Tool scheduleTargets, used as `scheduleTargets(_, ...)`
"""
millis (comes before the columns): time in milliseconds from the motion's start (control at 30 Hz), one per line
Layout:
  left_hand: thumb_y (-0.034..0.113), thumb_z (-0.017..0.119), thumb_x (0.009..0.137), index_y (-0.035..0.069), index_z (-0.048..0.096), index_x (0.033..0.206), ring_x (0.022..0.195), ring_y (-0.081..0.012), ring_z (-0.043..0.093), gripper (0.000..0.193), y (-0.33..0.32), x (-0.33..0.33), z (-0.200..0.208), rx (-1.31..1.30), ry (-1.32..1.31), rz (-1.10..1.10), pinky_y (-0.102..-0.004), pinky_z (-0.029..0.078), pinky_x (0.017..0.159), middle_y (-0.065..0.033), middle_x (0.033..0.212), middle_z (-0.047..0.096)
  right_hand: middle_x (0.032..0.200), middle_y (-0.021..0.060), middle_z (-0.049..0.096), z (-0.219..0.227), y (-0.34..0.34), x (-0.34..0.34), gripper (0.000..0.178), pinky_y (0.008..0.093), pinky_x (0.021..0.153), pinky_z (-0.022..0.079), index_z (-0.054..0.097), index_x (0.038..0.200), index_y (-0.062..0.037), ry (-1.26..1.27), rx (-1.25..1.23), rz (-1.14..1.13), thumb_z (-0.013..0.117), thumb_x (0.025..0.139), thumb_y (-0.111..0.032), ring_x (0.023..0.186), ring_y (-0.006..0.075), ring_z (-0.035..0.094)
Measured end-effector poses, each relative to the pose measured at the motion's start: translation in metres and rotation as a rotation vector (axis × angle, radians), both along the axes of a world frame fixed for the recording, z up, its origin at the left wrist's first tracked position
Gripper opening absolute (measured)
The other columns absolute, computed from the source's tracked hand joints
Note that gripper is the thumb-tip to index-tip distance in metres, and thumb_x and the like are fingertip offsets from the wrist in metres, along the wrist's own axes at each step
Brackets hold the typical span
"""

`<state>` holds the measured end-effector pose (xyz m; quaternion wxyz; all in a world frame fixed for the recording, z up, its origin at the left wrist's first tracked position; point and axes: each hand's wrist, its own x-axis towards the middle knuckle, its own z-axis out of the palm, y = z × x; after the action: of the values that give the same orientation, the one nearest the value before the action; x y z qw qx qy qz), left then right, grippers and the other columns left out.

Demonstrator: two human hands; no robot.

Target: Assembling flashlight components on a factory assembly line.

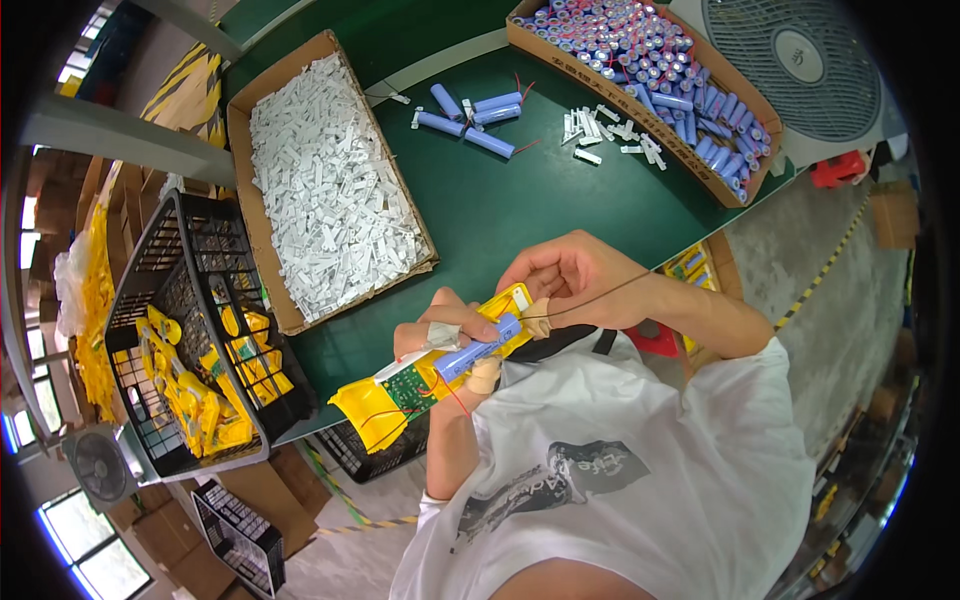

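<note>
My left hand (440,325) is closed round a yellow plastic casing (365,418), held tilted above the table's near edge. Inside the casing lie a blue cylindrical battery cell (478,350) and a green circuit board (405,390) with thin red wires. My left thumb presses on the cell, and pale tape wraps one finger. At the casing's upper right end is my right hand (575,275), fingers curled and the taped thumb against the end. Its fingertips are partly hidden behind the casing. A thin dark cord (600,298) runs across my right hand.
A cardboard box of small white parts (335,190) stands left on the green table (460,225). Several loose blue cells (465,133) and white pieces (588,156) lie farther back. A box of cells (700,150) and a fan (800,60) stand right. A black crate (185,270) holds yellow casings.
</note>
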<state>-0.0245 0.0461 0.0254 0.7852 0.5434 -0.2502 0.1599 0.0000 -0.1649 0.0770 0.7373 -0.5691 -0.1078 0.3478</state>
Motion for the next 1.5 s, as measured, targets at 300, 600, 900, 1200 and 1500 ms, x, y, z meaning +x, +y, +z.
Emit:
scheduleTargets(300, 0.029, 0.090, 0.088, 0.016, 0.048, 0.103, 0.076, -0.0140, 0.052, 0.046, -0.009, 0.005, -0.001, -0.144, 0.222, -0.046, -0.0273, 0.051, 0.072, -0.0053, 0.091, 0.070, 0.101, 0.0120, 0.079, 0.005, -0.005, 0.003, 0.029, 0.0280, 0.080, 0.065, 0.067, 0.123, 0.0077, 0.020, -0.089, -0.048, 0.069, 0.094, 0.003, 0.089, 0.0145, 0.077)
scheduleTargets(600, 0.028, 0.091, 0.087, 0.015, 0.050, 0.105, 0.077, -0.0149, 0.051, 0.046, -0.016, 0.016, 0.003, -0.164, 0.214, -0.168, -0.0291, 0.047, 0.068, -0.0061, 0.092, 0.070, 0.104, 0.0146, 0.078, 0.002, -0.021, 0.009, 0.033, 0.0280, 0.079, 0.064, 0.066, 0.130, 0.0107, 0.184, 0.035, -0.034, 0.065, 0.100, -0.003, 0.091, 0.0147, 0.076)
scheduleTargets(900, 0.026, 0.092, 0.085, 0.016, 0.052, 0.103, 0.078, -0.0146, 0.050, 0.046, -0.013, 0.018, -0.007, -0.153, 0.228, -0.220, -0.0289, 0.046, 0.069, -0.0042, 0.091, 0.071, 0.094, 0.0093, 0.078, 0.003, -0.019, 0.001, 0.030, 0.0241, 0.073, 0.060, 0.070, 0.124, 0.0085, -0.042, -0.116, -0.043, 0.074, 0.099, -0.008, 0.081, 0.0088, 0.073)
scheduleTargets(1200, 0.021, 0.090, 0.086, 0.016, 0.051, 0.103, 0.078, -0.0141, 0.046, 0.043, -0.014, 0.020, -0.010, -0.279, 0.283, -0.281, -0.0281, 0.046, 0.068, -0.0051, 0.091, 0.067, 0.067, 0.0051, 0.068, 0.010, -0.008, -0.007, 0.023, 0.0251, 0.056, 0.048, 0.074, 0.109, 0.0071, -0.163, -0.234, -0.187, 0.073, 0.091, -0.007, 0.058, 0.0071, 0.060)
scheduleTargets(1500, 0.017, 0.087, 0.087, 0.016, 0.050, 0.106, 0.080, -0.0135, 0.044, 0.042, -0.015, 0.012, -0.018, -0.468, 0.373, -0.256, -0.0269, 0.046, 0.070, -0.0039, 0.093, 0.063, 0.087, 0.0077, 0.078, 0.013, -0.011, -0.007, 0.036, 0.0250, 0.072, 0.058, 0.072, 0.123, 0.0057, -0.208, -0.233, -0.097, 0.077, 0.089, -0.007, 0.075, 0.0086, 0.071)
